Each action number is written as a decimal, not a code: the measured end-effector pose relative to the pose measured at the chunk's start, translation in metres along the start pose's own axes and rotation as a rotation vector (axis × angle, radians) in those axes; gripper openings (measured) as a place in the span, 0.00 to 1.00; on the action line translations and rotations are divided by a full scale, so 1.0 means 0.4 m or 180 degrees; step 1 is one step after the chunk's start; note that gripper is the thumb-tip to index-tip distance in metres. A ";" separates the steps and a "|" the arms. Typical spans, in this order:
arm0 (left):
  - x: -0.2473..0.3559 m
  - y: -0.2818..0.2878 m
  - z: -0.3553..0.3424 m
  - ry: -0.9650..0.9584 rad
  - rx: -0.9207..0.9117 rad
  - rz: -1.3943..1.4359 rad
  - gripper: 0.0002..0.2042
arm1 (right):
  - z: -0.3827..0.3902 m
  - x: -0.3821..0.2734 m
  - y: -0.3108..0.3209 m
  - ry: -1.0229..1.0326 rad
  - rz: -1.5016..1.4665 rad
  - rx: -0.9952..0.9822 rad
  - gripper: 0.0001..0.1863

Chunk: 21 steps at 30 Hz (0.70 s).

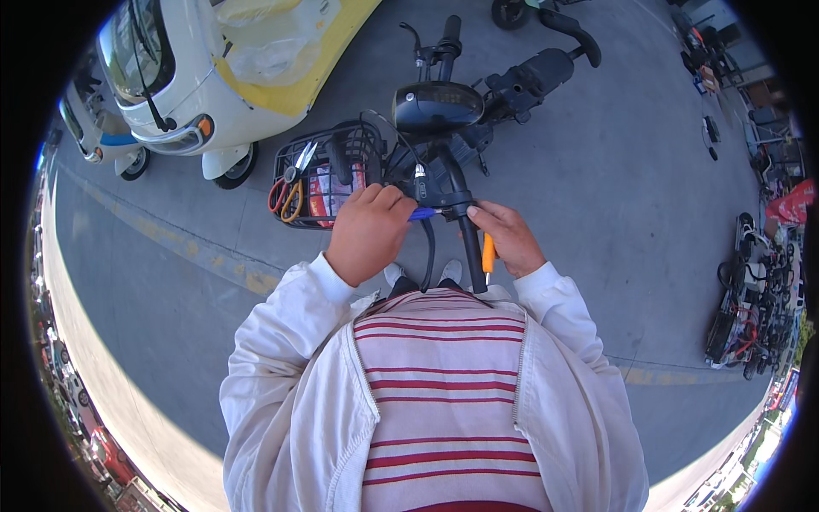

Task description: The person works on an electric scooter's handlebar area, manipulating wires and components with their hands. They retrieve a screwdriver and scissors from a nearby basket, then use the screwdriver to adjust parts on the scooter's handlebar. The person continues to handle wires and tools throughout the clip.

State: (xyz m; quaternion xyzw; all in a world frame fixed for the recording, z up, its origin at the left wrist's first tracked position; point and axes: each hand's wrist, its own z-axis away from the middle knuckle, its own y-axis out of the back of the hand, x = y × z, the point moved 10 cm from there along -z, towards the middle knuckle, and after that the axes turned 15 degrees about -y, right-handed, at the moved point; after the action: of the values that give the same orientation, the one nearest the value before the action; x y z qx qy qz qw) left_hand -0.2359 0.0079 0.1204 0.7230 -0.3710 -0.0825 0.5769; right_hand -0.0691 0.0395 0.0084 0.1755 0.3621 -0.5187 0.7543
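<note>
A black electric bike (438, 107) stands in front of me, its handlebar (465, 235) reaching toward my body. My left hand (368, 230) is closed around a blue-handled screwdriver (422, 213). Its tip points right, at the clamp area on the handlebar; whether it sits in a screw is too small to tell. My right hand (510, 237) has its thumb and fingertips against the handlebar near that spot. It also keeps an orange-handled screwdriver (489, 253) against the fingers, shaft downward. Below the bar hangs a black brake lever (429, 256).
Left of the handlebar, the bike's black wire basket (286, 154) holds scissors (294, 181) with red and orange handles and a red-and-white package (321, 198). A white and yellow three-wheeler (200, 85) is parked at the far left. Several bike parts (744, 299) lie along the right.
</note>
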 end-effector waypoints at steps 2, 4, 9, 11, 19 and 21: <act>0.003 0.024 -0.001 0.0028 0.0055 -0.0181 0.11 | 0.001 0.001 0.004 -0.0012 0.0003 0.0036 0.20; -0.059 0.034 0.041 0.0702 0.0538 0.0682 0.11 | 0.007 0.001 0.005 -0.0045 0.0024 0.0091 0.20; -0.146 -0.082 0.148 0.2266 0.2357 0.4391 0.13 | 0.008 -0.004 0.000 -0.0098 0.0129 0.0102 0.20; -0.137 -0.114 0.155 0.2349 0.2418 0.4514 0.12 | 0.008 -0.006 0.003 -0.0095 0.0170 0.0113 0.21; -0.101 -0.176 0.161 0.2364 0.2565 0.4167 0.08 | 0.010 -0.007 0.003 -0.0093 0.0146 0.0099 0.21; -0.100 -0.180 0.160 0.2367 0.2595 0.4160 0.08 | 0.006 -0.004 0.002 -0.0077 0.0120 0.0061 0.21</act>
State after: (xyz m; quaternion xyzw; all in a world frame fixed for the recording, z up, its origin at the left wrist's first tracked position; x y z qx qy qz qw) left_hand -0.2676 -0.0119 0.0231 0.4949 -0.5008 0.6492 0.2878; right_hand -0.0677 0.0393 0.0113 0.1833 0.3447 -0.5100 0.7665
